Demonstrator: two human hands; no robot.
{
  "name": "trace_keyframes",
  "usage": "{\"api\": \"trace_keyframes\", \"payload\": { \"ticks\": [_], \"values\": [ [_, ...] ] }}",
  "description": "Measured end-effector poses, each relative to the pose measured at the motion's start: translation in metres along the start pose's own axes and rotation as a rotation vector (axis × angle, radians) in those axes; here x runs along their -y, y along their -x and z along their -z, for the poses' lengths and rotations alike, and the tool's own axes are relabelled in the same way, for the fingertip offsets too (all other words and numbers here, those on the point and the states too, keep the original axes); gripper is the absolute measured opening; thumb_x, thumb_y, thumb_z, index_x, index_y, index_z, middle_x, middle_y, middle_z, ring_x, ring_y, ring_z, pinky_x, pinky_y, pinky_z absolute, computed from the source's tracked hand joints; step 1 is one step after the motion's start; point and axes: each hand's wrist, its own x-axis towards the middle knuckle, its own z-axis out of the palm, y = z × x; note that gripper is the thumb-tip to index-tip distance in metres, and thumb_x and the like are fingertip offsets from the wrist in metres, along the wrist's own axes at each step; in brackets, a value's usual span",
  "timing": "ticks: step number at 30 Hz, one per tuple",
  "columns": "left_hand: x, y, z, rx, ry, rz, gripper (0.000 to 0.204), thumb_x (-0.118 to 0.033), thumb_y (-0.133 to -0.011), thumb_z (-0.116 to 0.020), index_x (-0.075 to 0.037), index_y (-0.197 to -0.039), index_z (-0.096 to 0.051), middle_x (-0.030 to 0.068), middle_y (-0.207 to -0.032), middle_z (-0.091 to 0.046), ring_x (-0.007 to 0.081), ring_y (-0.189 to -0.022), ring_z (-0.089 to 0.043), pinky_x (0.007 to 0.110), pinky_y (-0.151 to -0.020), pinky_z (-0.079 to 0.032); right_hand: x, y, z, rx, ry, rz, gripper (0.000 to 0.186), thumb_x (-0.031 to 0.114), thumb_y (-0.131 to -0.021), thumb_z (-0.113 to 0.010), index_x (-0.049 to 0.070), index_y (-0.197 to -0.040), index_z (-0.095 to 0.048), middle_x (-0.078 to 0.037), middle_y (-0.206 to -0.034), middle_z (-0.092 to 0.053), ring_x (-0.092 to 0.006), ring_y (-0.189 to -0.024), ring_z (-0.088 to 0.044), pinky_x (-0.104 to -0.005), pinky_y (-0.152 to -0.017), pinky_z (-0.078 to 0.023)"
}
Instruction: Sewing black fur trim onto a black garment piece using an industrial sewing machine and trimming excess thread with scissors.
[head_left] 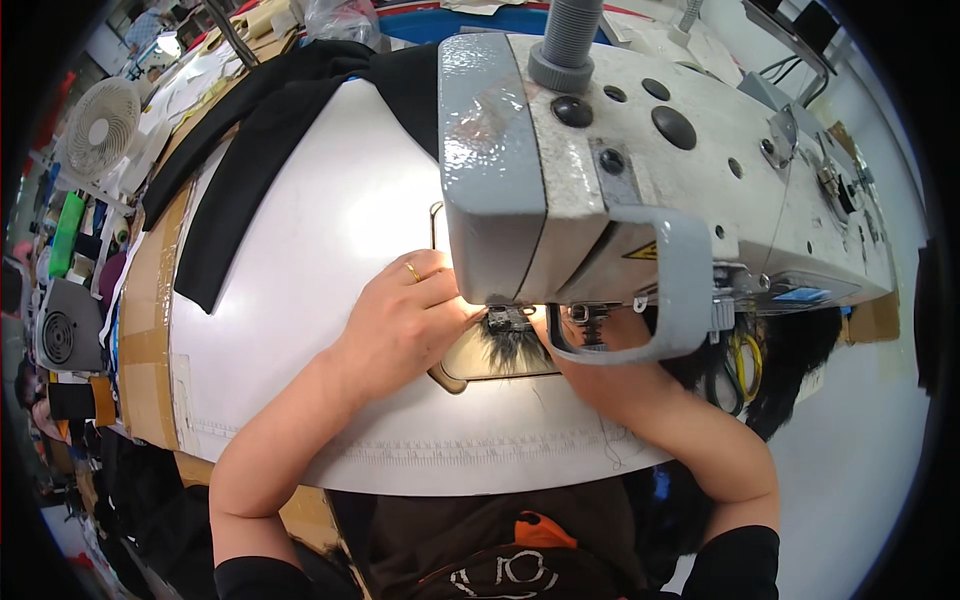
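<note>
A large white sewing machine (640, 130) stands over the white table, with a lit needle plate (450, 355) beneath its head. A small piece of black fur (510, 345) lies at the presser foot. Just left of the foot, my left hand (400, 320), with a gold ring, has its curled fingers pinched at the edge of that fur. My right hand (600, 360) reaches under the machine's right side by the fur; its fingers are mostly hidden by the machine and guard.
Black fabric strips (255, 170) lie at the back left. A fan (98, 130), cardboard edging (150, 320) and clutter line the left side. Scissors with yellow handles (745, 365) and dark fur (800, 355) lie at the right. Another person (140, 30) is at the far top left.
</note>
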Motion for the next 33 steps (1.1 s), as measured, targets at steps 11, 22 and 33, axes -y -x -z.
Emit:
{"api": "trace_keyframes", "payload": {
  "ticks": [11,22,33],
  "values": [
    [-0.012,-0.007,0.018,-0.059,-0.11,-0.088,0.025,-0.008,-0.07,-0.074,-0.009,-0.095,-0.075,0.0025,-0.094,-0.064,0.0256,-0.098,-0.062,0.041,-0.096,-0.055,0.004,-0.006,0.0,-0.132,-0.393,-0.141,0.009,0.008,-0.089,-0.075,0.007,-0.093,-0.067,-0.006,-0.088,-0.065,-0.027,-0.085,-0.066,-0.0397,-0.072,-0.049],
    [-0.009,-0.004,0.014,-0.105,-0.061,-0.034,0.012,-0.01,-0.08,-0.078,-0.009,-0.088,-0.07,0.0048,-0.093,-0.062,0.0261,-0.101,-0.063,0.042,-0.094,-0.056,0.024,0.01,0.02,0.244,-0.006,-0.077,0.037,0.01,-0.094,-0.058,0.004,-0.129,-0.069,-0.018,-0.125,-0.066,-0.0372,-0.115,-0.062,-0.0503,-0.099,-0.05],
    [0.064,-0.057,-0.017,-0.295,-0.202,0.286,0.041,-0.029,-0.091,-0.073,0.0,-0.121,-0.07,0.0127,-0.136,-0.064,0.0318,-0.132,-0.054,0.051,-0.116,-0.038,-0.061,-0.068,-0.001,0.097,-2.326,-0.58,0.064,0.047,-0.11,-0.043,0.007,-0.159,-0.035,-0.018,-0.16,-0.041,-0.0349,-0.148,-0.039,-0.049,-0.124,-0.033]
  ]
}}
